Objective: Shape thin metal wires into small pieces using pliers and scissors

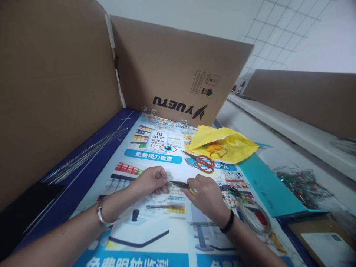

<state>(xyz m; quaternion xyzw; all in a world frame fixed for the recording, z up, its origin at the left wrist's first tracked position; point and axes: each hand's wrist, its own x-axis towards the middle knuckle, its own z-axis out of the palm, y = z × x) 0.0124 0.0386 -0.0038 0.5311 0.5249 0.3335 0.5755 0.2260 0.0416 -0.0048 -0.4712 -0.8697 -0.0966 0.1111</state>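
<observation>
My left hand (155, 180), with a silver bangle at its wrist, is closed in a pinch on a thin wire (169, 178), faint against the printed sheet. My right hand (207, 194), a black band at its wrist, is wrapped round needle-nose pliers (179, 184) with yellowish handles. The dark tips of the pliers point left and reach the wire at my left fingertips. Whether the jaws grip it is too small to tell. Just beyond my right hand lie red-handled scissors (204, 163). Several short dark wire pieces (160, 207) lie below my hands.
A yellow bag (236, 144) lies open behind the scissors. Long straight wires (89, 152) rest at left near a dark flat object (30, 211). A wire coil (254, 217) sits right of my wrist, a tangled wire heap (302, 187) farther right. Cardboard walls (167, 63) enclose the back and left.
</observation>
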